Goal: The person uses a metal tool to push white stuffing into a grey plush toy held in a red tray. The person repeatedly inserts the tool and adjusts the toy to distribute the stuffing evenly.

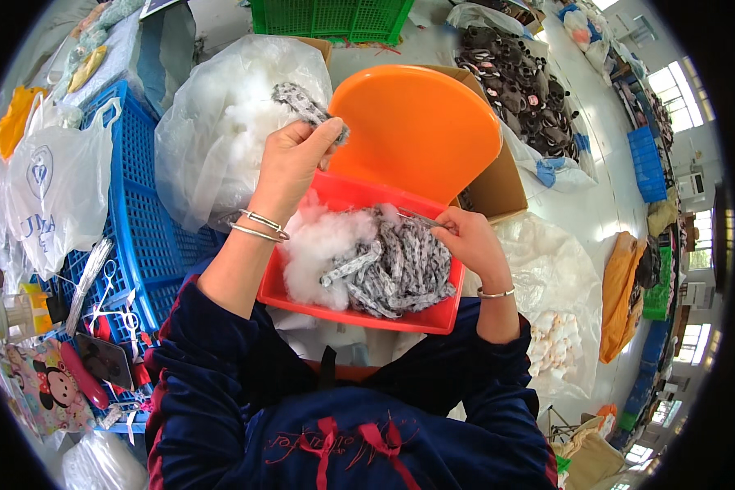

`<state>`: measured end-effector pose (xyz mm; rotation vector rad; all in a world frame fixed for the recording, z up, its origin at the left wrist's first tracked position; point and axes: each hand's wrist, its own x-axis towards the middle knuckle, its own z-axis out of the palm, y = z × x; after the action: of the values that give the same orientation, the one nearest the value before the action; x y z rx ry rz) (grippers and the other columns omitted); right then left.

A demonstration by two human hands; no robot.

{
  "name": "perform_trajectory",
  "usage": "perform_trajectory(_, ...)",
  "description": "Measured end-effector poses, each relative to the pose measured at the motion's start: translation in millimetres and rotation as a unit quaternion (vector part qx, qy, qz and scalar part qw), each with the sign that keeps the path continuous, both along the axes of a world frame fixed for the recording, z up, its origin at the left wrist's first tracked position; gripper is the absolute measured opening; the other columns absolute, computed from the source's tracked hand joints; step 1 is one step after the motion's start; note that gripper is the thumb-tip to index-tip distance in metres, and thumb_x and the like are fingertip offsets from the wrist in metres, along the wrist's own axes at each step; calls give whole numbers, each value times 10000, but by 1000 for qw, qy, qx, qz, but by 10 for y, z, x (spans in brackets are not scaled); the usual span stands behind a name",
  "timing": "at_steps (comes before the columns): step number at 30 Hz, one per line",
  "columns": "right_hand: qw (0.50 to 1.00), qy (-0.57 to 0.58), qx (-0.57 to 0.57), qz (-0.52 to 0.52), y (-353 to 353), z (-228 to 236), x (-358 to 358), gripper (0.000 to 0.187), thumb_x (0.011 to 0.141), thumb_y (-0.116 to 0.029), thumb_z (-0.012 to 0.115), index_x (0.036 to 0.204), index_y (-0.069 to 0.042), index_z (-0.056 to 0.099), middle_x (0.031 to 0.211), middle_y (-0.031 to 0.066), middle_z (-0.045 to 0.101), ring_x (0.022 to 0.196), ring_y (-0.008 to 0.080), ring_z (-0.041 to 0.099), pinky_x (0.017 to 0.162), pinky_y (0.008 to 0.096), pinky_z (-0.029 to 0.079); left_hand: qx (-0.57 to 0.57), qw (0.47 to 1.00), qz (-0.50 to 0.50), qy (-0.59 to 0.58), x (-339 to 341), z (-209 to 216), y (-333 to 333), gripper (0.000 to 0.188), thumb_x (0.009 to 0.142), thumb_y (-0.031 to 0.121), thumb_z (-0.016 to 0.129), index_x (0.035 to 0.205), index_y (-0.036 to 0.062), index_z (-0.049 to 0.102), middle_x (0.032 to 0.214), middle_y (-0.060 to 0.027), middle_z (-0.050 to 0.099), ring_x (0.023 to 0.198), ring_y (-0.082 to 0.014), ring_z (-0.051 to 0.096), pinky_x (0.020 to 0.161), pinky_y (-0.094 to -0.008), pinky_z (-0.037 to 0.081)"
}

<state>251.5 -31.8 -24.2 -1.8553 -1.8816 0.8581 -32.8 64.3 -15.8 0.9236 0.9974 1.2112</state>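
My left hand (298,159) is raised above the far left of a red tray (443,314). Pinched between its thumb and fingers is a small grey-and-black spotted plush piece (296,100), narrow like a tube. At the tray's right side, my right hand (472,238) grips a thin metal tool (416,216), whose tip lies over the pile; I cannot tell its exact kind. Fluffy white stuffing (322,249) fills the left part of the tray. Beside it, several spotted plush strips (404,261) are heaped on the right. The tray rests across my lap.
Beyond the tray stands an orange stool seat (416,122). A clear bag of stuffing (237,122) is left of it, near blue crates (151,212) bearing scissors (106,286). A cardboard box (498,184) and a sack of dark plush pieces (514,90) are at right.
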Motion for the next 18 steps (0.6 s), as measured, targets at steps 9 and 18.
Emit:
perform_trajectory(9, 991, -128, 26, 7, 148, -390, -122, 202, 824, -216, 671, 874, -21, 646, 770, 180, 652, 736, 342, 644, 661, 428, 501, 5, 1000, -17, 25, -26, -14, 20, 304, 908, 267, 679, 727, 37, 597, 628, -10, 547, 552, -79, 460, 534, -223, 366)
perform_trajectory(18, 990, 56, -57, 118, 75, -195, -320, 137, 843, -86, 674, 882, 26, 605, 707, 58, 611, 662, 97, 564, 609, 269, 456, 4, 1000, -12, 21, -18, 22, 5, 297, 907, 259, 677, 745, 18, 619, 650, -13, 566, 567, -68, 466, 535, -214, 364)
